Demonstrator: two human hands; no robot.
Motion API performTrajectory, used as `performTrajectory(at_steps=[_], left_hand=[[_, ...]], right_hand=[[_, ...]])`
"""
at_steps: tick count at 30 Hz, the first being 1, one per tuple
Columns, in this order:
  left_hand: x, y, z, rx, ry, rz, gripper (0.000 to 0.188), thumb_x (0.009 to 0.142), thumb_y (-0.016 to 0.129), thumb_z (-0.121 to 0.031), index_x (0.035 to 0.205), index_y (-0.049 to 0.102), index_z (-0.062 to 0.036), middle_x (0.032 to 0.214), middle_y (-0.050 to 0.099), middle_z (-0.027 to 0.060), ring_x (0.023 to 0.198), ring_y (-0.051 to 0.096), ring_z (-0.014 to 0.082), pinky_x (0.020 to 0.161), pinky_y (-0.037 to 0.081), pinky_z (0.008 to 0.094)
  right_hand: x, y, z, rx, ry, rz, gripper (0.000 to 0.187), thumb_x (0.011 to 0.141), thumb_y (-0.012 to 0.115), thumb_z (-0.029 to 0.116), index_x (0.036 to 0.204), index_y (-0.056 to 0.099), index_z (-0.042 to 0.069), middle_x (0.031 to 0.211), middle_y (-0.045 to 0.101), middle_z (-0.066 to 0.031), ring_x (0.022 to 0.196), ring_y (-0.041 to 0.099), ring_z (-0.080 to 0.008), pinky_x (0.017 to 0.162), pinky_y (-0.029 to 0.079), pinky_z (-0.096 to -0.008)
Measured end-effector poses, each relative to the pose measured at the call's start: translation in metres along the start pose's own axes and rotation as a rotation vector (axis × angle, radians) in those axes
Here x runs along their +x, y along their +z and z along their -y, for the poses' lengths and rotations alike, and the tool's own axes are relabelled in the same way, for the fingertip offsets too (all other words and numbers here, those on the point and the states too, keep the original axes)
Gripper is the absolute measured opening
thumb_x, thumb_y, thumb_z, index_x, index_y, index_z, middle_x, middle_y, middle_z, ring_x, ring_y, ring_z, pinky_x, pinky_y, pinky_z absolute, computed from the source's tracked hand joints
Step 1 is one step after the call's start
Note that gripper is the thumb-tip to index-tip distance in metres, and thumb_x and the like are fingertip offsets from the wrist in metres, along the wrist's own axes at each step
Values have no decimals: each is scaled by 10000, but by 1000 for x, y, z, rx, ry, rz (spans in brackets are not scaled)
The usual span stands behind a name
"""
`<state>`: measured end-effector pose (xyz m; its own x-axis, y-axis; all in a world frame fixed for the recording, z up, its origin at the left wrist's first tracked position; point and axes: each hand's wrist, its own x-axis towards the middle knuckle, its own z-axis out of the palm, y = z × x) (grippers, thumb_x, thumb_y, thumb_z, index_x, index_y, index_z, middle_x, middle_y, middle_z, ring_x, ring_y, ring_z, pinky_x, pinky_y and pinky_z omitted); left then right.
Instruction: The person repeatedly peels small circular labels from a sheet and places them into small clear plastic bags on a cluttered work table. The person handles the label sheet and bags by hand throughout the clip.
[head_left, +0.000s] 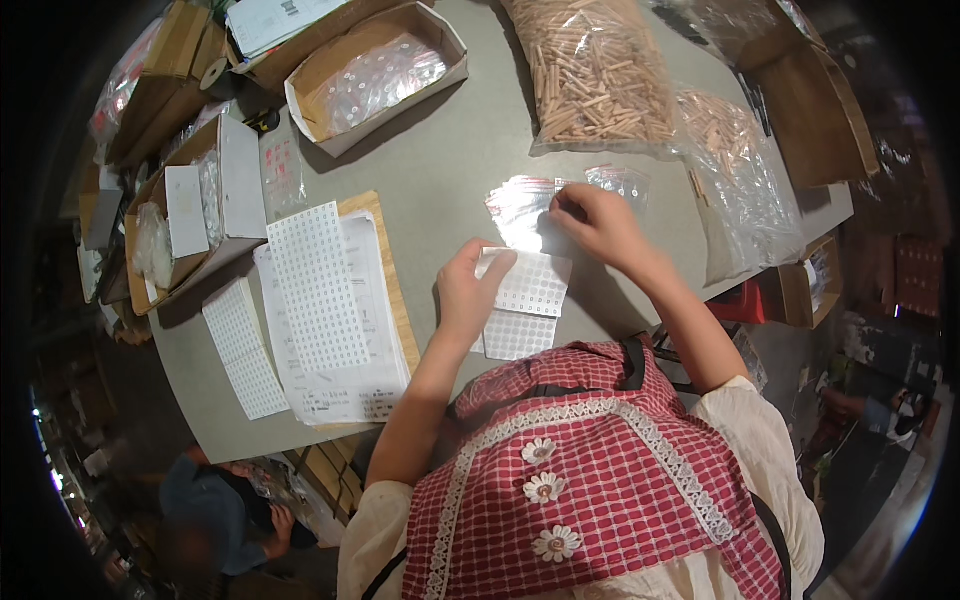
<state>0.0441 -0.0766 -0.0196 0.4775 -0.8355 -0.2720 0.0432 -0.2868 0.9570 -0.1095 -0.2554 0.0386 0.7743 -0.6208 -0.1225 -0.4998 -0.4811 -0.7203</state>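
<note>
My left hand grips a white sheet of round stickers near the table's front edge, its thumb lying on top. The sheet is folded or doubled, with a lower part showing beneath. Just beyond it lies a fanned stack of small clear zip bags with red top edges. My right hand is over the right side of these bags, fingers curled and pinched together. Whatever sits between its fingertips is too small to make out. A few more clear bags lie behind that hand.
A large clear bag of wooden pegs and a second peg bag stand at the far right. Left are sticker sheets, papers on a board and boxes of bags. Another person is at lower left.
</note>
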Motion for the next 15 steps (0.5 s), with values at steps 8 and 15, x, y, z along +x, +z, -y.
performTrajectory(at_steps=[8, 15], left_hand=[[-2, 1, 3, -77, -16, -28, 183, 966, 743, -167, 1002, 706, 9, 899, 746, 35, 807, 664, 71, 711, 515, 243], [-3, 0, -3, 22, -36, -18, 182, 968, 744, -174, 1000, 707, 2, 884, 738, 25, 827, 659, 67, 734, 511, 237]], right_hand=[[22, 4, -32, -403, 64, -66, 215, 851, 702, 196, 927, 688, -5, 934, 724, -220, 899, 693, -431, 771, 552, -495], [25, -17, -16, -32, 28, 30, 236, 898, 722, 194, 1024, 682, -2, 928, 726, -205, 854, 712, -352, 751, 550, -442]])
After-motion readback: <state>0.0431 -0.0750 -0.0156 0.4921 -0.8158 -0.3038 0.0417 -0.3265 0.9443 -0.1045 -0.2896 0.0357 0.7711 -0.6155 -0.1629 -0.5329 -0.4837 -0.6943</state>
